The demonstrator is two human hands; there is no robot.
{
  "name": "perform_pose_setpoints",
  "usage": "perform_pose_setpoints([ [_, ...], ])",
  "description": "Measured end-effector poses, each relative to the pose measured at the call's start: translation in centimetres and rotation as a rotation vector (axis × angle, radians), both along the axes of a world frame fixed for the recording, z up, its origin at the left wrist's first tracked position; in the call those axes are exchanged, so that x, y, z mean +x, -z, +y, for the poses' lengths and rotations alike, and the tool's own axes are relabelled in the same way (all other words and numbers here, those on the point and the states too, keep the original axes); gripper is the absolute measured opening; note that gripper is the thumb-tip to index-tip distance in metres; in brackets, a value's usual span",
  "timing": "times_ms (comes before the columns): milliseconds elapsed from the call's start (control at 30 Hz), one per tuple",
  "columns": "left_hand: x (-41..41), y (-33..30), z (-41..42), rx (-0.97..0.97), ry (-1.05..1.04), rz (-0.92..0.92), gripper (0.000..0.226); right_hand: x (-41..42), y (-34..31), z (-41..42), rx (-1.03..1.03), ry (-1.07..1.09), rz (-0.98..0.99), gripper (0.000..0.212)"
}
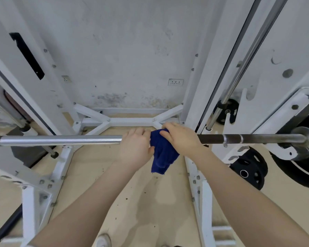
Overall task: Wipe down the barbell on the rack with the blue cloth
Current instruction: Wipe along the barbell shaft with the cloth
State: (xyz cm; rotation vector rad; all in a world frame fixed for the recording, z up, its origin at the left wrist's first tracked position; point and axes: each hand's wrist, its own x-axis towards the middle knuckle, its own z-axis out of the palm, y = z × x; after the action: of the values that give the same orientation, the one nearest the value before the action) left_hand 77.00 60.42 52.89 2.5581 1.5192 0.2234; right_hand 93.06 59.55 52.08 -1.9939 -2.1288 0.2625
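Gripping the barbell (61, 139) on the white rack (200, 97), our left hand (135, 147) and right hand (181, 138) both close around the blue cloth (161, 154) draped over its middle.

Single head view, wide-angle, looking forward and down over barbell (61, 140) close below; white rack (202, 97) left and right, wall (125, 50) far.

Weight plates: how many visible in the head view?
2. One small black plate low on the right by the rack; one large plate on the barbell's right end, cut off by the frame edge. Others may be hidden.
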Motion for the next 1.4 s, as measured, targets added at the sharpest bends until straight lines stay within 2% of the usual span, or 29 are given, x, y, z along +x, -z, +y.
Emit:
perform_pose_setpoints([
  [67,0.0,0.1,-0.1,0.004,-0.003,-0.005,0.040,0.1,-0.3,0.1,-0.017,0.013,0.056,0.030],
  [267,0.3,-0.3,0.6,0.002,-0.015,-0.057,0.050,1.6,-1.3,-0.5,-0.153,-0.004,0.500,0.022],
  [333,0.5,-0.2,0.8,0.011,0.034,-0.060,0.042,2.3,-1.8,-0.4,-0.177,0.072,0.604,0.025],
  [433,0.6,0.4,1.0,0.026,0.097,-0.089,0.031,3.0,-2.2,0.4,-0.095,0.119,0.361,0.022],
  [533,0.5,0.8,1.3,0.035,0.138,-0.132,0.029,3.1,-2.2,1.4,0.018,0.225,0.351,0.024],
  [600,0.5,0.9,1.6,0.040,0.147,-0.158,0.027,3.3,-2.8,2.2,0.111,0.352,0.508,0.025],
  [667,0.4,1.0,1.9,0.045,0.153,-0.163,0.025,3.2,-4.0,2.6,0.198,0.446,0.771,0.027],
  [733,0.3,1.1,2.1,0.045,0.163,-0.156,0.025,2.7,-6.0,2.0,0.243,0.391,1.035,0.031],
  [800,0.3,1.1,2.2,0.038,0.165,-0.174,0.024,2.5,-7.5,0.7,0.170,0.193,1.121,0.034],
  [900,0.3,0.9,2.2,0.026,0.155,-0.218,0.019,2.5,-8.5,-1.3,-0.173,-0.051,0.915,0.035],
  [967,0.3,0.8,2.1,0.028,0.153,-0.208,0.016,2.0,-7.9,-1.7,-0.291,0.003,0.706,0.040],
  [1067,0.2,0.9,2.2,0.035,0.155,-0.197,0.014,0.6,-4.7,-1.4,-0.112,0.001,0.296,0.021],
  [1133,0.1,0.8,2.3,0.029,0.167,-0.189,0.012,-1.0,-2.1,-1.9,-0.029,-0.035,0.100,0.030],
  [1200,0.0,0.7,2.5,0.023,0.183,-0.153,0.013,-2.3,0.0,-2.6,0.226,-0.026,-0.105,0.042],
  [1267,-0.1,0.5,2.8,-0.016,0.182,-0.173,0.013,-3.7,1.1,-3.1,0.356,-0.021,-0.312,0.050],
  [1333,0.0,0.4,2.9,-0.076,0.192,-0.235,0.017,-5.1,2.0,-3.6,0.357,-0.017,-0.290,0.059],
  [1400,0.2,0.2,2.8,-0.112,0.217,-0.280,0.028,-5.4,2.4,-3.7,0.317,0.015,-0.119,0.068],
])
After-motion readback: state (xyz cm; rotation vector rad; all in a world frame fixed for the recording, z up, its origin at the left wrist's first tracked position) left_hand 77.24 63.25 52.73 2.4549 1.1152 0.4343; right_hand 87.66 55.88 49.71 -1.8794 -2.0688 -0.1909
